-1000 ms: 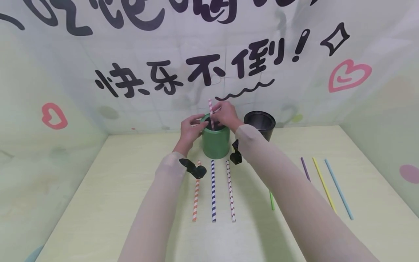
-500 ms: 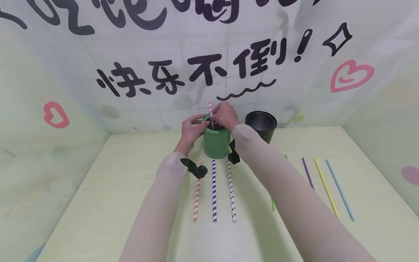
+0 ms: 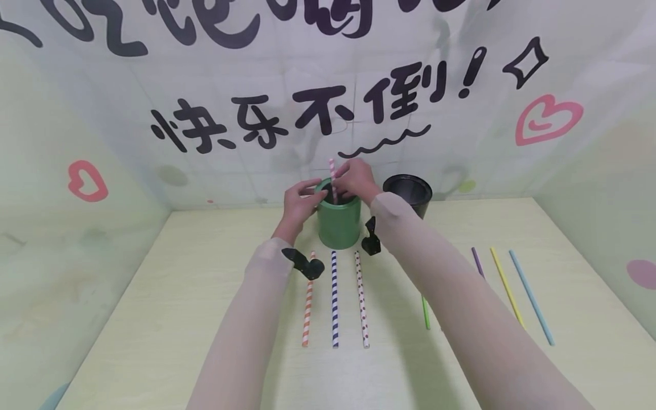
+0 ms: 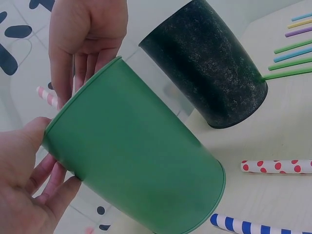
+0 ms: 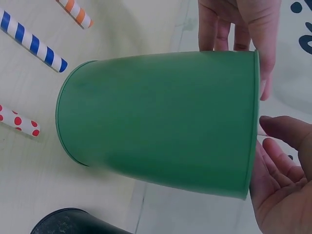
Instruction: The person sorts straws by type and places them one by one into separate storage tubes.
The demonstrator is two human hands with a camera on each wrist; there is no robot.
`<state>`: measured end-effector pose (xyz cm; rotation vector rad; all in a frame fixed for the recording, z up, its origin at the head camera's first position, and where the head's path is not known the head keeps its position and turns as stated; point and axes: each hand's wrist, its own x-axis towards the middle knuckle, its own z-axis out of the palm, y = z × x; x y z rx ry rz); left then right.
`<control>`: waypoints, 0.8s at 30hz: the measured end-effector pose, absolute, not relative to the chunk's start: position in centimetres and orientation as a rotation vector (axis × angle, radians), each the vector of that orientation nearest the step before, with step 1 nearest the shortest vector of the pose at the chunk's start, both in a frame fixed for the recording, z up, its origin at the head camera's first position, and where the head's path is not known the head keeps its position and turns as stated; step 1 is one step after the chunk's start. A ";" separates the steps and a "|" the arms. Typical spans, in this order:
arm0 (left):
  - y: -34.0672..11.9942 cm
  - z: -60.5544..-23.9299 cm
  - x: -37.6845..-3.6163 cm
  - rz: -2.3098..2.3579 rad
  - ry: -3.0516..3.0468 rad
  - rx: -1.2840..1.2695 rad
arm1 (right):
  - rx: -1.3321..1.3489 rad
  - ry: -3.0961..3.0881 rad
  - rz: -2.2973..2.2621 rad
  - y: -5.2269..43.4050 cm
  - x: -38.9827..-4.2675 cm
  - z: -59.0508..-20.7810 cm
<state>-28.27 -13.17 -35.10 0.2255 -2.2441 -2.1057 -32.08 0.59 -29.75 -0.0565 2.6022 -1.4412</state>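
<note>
In the head view, a green cup (image 3: pixel 339 228) stands upright near the back wall. My left hand (image 3: pixel 299 205) grips its rim from the left, thumb over the edge and fingers along the outside. Above the opening my right hand (image 3: pixel 357 180) pinches a pink-and-white striped straw (image 3: pixel 332 166), whose lower end is in the cup. The left wrist view shows the green wall (image 4: pixel 131 146) and the straw's tip (image 4: pixel 46 96) beyond the rim. From the right wrist, the cup (image 5: pixel 161 122) hides most of the straw.
A black cup (image 4: pixel 204 68) stands right of the green one. In front lie an orange-striped straw (image 3: pixel 307 319), a blue-striped straw (image 3: pixel 335 307) and a red-dotted straw (image 3: pixel 362 310). Further right are green (image 3: pixel 426 313), purple (image 3: pixel 478 262), yellow (image 3: pixel 504 279) and light blue straws (image 3: pixel 532 297).
My right hand and the pink-striped straw have shifted slightly right over the cup's opening, and the straw stands a touch lower. The left hand keeps its hold on the rim.
</note>
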 end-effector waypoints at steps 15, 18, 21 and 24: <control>-13.0 -35.0 -28.1 -2.097 -2.240 0.221 | -0.076 2.524 -1.478 3.4 -30.2 -27.5; -12.9 -34.9 -28.1 -2.093 -2.248 0.221 | -0.109 2.511 -1.462 4.1 -29.6 -27.4; -12.9 -34.9 -28.1 -2.090 -2.254 0.225 | -0.148 2.485 -1.455 4.9 -28.8 -27.6; -12.9 -34.9 -28.1 -2.086 -2.257 0.224 | -0.184 2.458 -1.466 5.6 -27.9 -28.3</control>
